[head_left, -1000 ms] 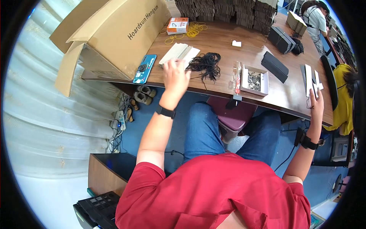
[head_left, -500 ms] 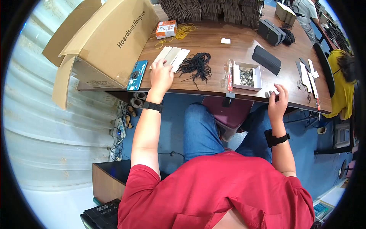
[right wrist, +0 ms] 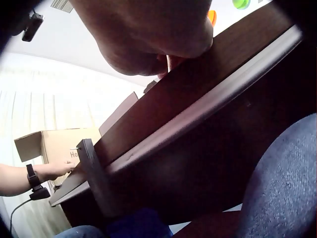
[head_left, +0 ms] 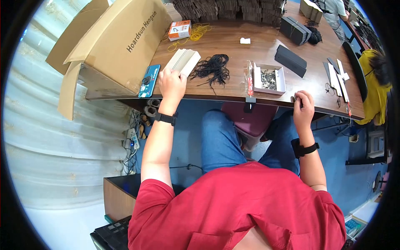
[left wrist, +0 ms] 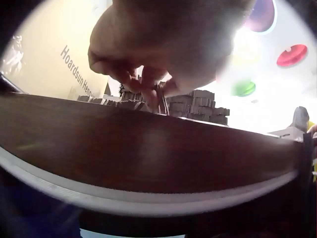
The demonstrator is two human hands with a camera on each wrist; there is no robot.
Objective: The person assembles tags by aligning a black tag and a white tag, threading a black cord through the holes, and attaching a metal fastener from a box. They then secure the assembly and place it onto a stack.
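My left hand (head_left: 171,85) is at the near end of a stack of cream-white cards (head_left: 183,60) with a grey band along it. In the left wrist view the fingertips (left wrist: 151,91) come together on a thin edge at the tabletop; the palm hides much of it. Just right of the stack lies a bundle of black cords (head_left: 213,68). My right hand (head_left: 305,106) rests at the table's front edge, fingers loosely curled, right of a white open box (head_left: 284,81) of small dark pieces. Its fingertips are partly hidden in the right wrist view.
A large cardboard box (head_left: 121,46) and a blue card (head_left: 149,81) stand left. Behind are an orange-white box (head_left: 180,30), yellow rubber bands (head_left: 200,31) and stacked brown card pieces (head_left: 225,10). A black folded card (head_left: 290,60) and white strips (head_left: 341,79) lie right.
The right hand came left from the white strips to the front edge near the small box, and its fingers curled more. The cream-white cards, spread earlier, now sit closer together under the left hand.
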